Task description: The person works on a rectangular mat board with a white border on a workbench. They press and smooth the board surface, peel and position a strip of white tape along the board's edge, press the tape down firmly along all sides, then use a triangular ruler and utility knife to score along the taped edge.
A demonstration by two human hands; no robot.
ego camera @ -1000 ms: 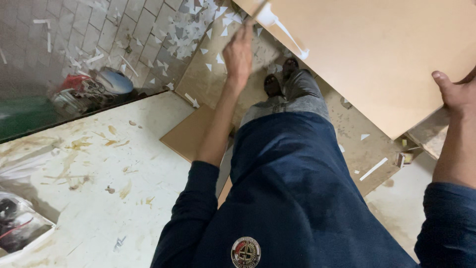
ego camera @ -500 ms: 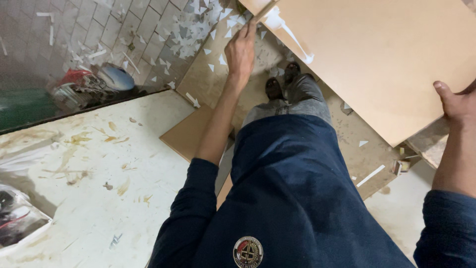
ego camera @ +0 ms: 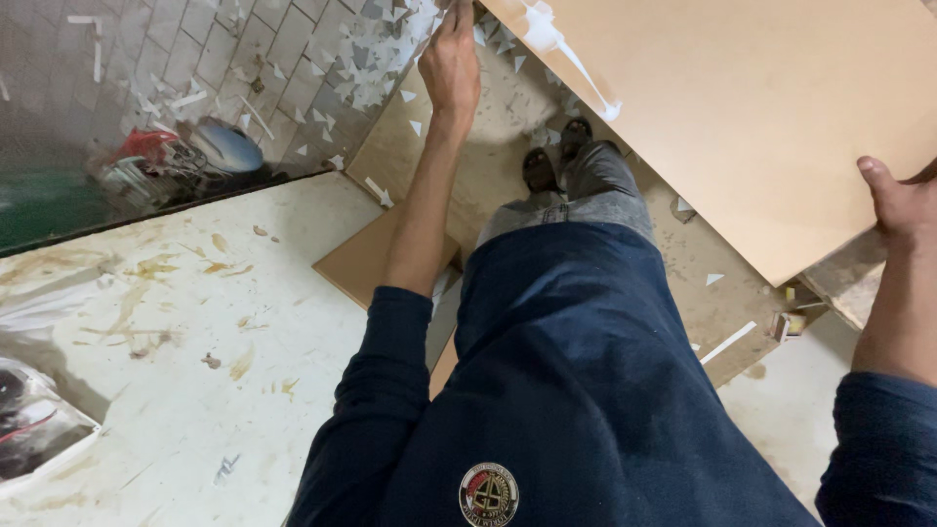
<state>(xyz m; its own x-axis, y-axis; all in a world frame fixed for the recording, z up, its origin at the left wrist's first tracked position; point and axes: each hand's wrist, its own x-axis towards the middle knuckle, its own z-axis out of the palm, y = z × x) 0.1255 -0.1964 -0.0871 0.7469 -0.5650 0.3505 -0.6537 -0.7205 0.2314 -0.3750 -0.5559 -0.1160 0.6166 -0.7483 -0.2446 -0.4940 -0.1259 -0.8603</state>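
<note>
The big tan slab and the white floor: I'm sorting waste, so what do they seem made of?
The tan slab looks like a ceramic tile seen from its matte, unglazed back, smeared with white; both hands, left and right, grip its edges. The white floor looks like smooth stone or tile, stained yellowish.

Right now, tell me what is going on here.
A person in a dark blue top stands over a littered floor, holding a large flat tan square tile with both bare hands. The left hand grips its far corner near the top of the view; the right hand grips its near edge at the right. A white smear marks the tile's upper face. More tan tiles and pale shards lie around the dark shoes.
</note>
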